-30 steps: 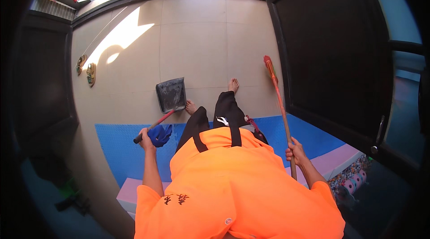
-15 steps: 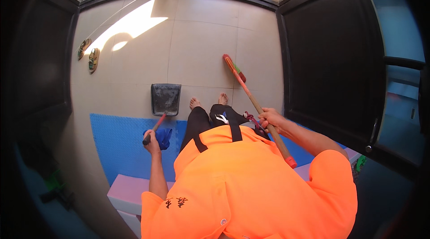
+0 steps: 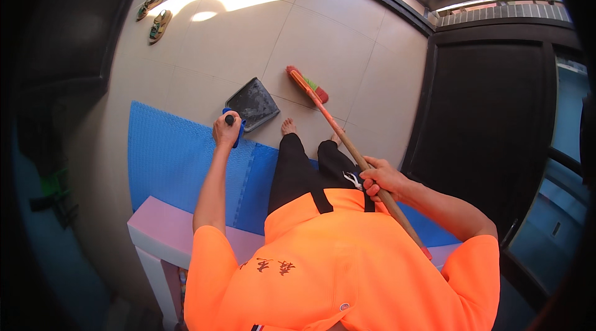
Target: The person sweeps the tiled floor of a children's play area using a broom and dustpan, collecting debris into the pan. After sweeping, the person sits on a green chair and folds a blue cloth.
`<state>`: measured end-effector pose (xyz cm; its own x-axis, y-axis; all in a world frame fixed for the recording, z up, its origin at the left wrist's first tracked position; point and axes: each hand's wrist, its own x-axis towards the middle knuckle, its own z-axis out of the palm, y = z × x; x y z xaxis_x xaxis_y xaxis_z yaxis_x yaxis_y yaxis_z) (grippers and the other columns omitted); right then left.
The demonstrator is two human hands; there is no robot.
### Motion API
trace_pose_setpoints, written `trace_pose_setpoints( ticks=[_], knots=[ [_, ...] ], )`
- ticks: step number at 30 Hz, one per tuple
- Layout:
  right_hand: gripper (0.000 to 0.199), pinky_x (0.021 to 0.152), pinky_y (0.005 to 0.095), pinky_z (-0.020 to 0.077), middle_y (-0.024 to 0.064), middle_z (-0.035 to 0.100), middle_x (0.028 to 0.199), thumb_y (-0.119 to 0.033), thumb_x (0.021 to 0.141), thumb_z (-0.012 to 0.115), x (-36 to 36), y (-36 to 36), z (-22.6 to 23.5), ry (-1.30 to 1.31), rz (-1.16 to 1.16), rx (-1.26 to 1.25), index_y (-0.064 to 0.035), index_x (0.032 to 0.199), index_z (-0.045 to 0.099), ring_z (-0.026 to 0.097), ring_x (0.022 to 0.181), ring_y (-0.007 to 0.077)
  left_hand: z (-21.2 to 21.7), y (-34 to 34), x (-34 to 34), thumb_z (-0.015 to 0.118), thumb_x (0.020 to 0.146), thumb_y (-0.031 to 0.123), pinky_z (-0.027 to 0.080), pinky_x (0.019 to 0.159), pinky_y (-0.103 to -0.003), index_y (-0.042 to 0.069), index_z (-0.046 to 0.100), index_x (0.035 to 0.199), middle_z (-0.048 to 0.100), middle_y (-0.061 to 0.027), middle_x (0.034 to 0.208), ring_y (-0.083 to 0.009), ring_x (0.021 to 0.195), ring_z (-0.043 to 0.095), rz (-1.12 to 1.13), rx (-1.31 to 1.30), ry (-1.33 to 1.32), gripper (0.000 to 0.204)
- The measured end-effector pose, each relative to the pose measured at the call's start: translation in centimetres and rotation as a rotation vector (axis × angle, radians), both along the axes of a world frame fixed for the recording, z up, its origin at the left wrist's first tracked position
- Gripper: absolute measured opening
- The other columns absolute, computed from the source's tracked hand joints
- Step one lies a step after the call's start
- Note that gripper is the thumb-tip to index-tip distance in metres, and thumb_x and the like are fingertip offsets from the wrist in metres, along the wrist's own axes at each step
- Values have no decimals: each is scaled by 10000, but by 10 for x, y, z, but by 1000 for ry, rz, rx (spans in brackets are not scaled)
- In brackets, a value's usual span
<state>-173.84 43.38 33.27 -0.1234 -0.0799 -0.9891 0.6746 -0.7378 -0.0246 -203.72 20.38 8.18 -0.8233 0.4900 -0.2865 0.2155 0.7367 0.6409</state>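
Note:
My left hand grips the blue handle of a dark grey dustpan that rests on the tiled floor just beyond the blue mat. My right hand is closed around the wooden shaft of a broom. Its orange and green head touches the floor just right of the dustpan. My bare feet stand between the two, below the pan and the broom head.
A blue foam mat covers the floor under me, with a pink and white bench at its near edge. A pair of sandals lies far left by the wall. A dark door stands to the right.
The broom has swung down from upright at my right until its head rests beside the dustpan. My left hand has slid the dustpan closer to my feet.

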Motion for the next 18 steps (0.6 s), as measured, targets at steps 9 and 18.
trace_pose_setpoints(
  ticks=[9,18],
  knots=[
    [577,341,220,262,-4,390,582,-20,865,493,-1,34,50,153,-33,-99,-71,1399,280,341,396,55,-1,-15,2,586,744,207,485,617,-392,123,653,734,639,-109,717,-318,709,627,109,8,10,108],
    [689,340,259,342,21,419,582,-1,829,486,-2,107,22,104,328,366,-100,1441,184,386,399,78,9,-67,40,613,757,189,481,608,-365,118,673,777,654,-104,698,-287,686,642,286,59,-1,95]
  ],
)
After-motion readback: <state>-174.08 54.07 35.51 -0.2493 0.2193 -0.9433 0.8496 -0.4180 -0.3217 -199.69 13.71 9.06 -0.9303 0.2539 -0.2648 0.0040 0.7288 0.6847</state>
